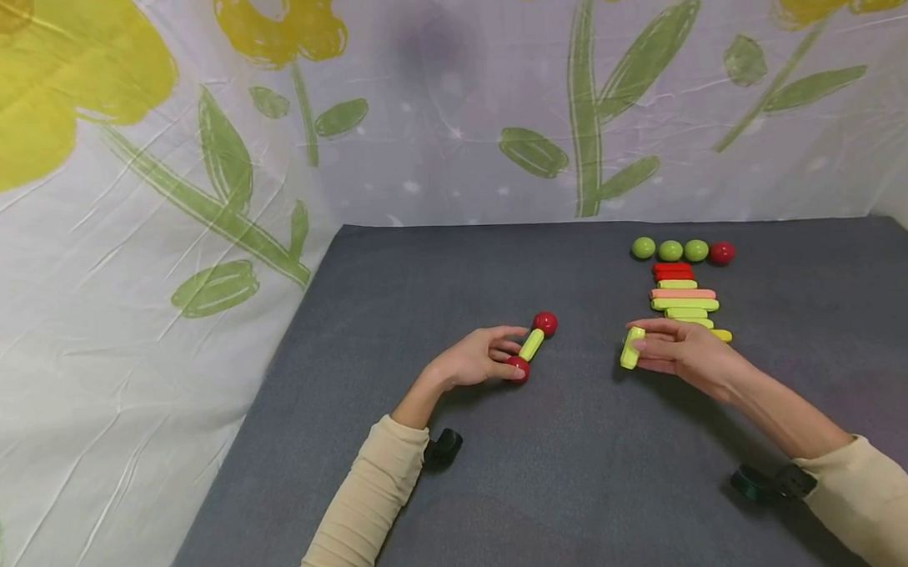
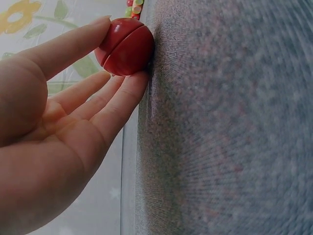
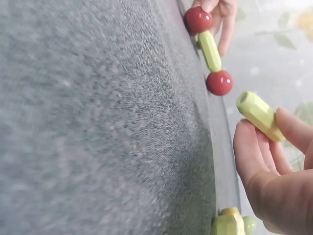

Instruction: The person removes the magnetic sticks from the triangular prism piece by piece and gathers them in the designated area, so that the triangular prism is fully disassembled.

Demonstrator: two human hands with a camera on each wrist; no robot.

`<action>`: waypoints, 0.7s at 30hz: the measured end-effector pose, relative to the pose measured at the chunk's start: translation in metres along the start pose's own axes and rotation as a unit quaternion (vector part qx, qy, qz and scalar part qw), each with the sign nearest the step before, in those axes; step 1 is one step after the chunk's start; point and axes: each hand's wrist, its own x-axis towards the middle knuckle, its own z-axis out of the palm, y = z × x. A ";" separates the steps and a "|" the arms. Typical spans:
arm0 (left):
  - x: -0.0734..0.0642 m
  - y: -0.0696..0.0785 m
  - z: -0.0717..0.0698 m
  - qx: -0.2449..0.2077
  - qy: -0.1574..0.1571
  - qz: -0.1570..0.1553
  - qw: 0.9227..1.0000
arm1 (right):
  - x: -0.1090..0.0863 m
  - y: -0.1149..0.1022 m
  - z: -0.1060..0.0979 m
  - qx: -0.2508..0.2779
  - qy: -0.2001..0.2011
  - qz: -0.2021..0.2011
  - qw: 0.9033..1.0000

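Note:
My left hand [image 1: 477,357] pinches a red ball [image 1: 517,368] between thumb and fingers, low over the grey cloth. A yellow-green toy rod [image 1: 531,346] runs from this ball to a second red ball [image 1: 545,324] farther back. The right wrist view shows the three in line, a ball at each end of the rod. Off to the right, my right hand [image 1: 685,355] holds another yellow-green rod [image 3: 261,116] between thumb and fingertips. It is short and faceted, with a grey dot on its end face, and hangs tilted above the cloth, apart from the ball-and-rod piece.
Behind my right hand lies a column of several red, pink and yellow-green rods [image 1: 683,305], partly hidden by the hand. Beyond it three green balls [image 1: 671,251] and a red ball [image 1: 721,252] form a row. A flowered white curtain [image 1: 448,108] borders the grey-covered table [image 1: 439,276].

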 end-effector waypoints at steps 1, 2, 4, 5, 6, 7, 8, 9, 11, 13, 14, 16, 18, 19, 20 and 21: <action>0.000 0.000 0.000 -0.001 0.000 -0.001 1.000 | -0.002 0.001 -0.001 0.011 -0.002 -0.004 1.000; 0.001 -0.001 0.000 -0.001 0.000 -0.001 1.000 | -0.003 0.002 -0.002 0.023 -0.003 -0.006 1.000; 0.001 -0.001 0.001 -0.002 0.001 -0.003 1.000 | -0.007 0.004 -0.004 0.035 -0.004 -0.011 0.999; 0.002 -0.001 0.001 -0.002 0.002 -0.003 1.000 | -0.008 0.005 -0.004 0.037 -0.003 -0.012 0.999; 0.002 -0.001 0.001 -0.002 0.002 -0.003 1.000 | -0.010 0.006 -0.005 0.040 -0.002 -0.011 0.999; 0.002 -0.001 0.001 -0.002 0.002 -0.003 1.000 | -0.012 0.007 -0.006 0.043 -0.001 -0.010 0.999; 0.001 -0.001 0.001 -0.001 0.003 -0.003 1.000 | -0.013 0.008 -0.007 0.046 0.001 -0.008 0.999; 0.001 0.000 0.001 -0.001 0.003 -0.003 1.000 | -0.015 0.008 -0.008 0.049 0.004 -0.007 0.999; 0.000 0.000 0.001 0.001 0.003 -0.002 1.000 | -0.018 0.010 -0.011 0.064 0.009 -0.003 0.998; 0.000 0.001 0.001 0.003 0.002 -0.002 1.000 | -0.022 0.012 -0.014 0.082 0.014 0.000 0.997; 0.000 0.001 0.001 0.003 0.001 -0.001 1.000 | -0.023 0.013 -0.016 0.089 0.017 0.001 0.996; 0.000 0.001 0.000 0.004 0.000 0.001 1.000 | -0.027 0.014 -0.020 0.104 0.023 0.006 0.994; 0.000 0.001 0.000 0.005 0.000 0.001 1.000 | -0.030 0.015 -0.023 0.108 0.028 0.008 0.994; 0.000 0.002 0.000 0.005 0.000 0.002 1.000 | -0.032 0.017 -0.025 0.107 0.030 0.009 0.994; 0.000 0.002 0.000 0.004 -0.001 0.001 1.000 | -0.034 0.018 -0.027 0.111 0.032 0.011 0.993; 0.000 0.002 0.000 0.004 -0.001 0.001 1.000 | -0.036 0.019 -0.030 0.114 0.034 0.013 0.993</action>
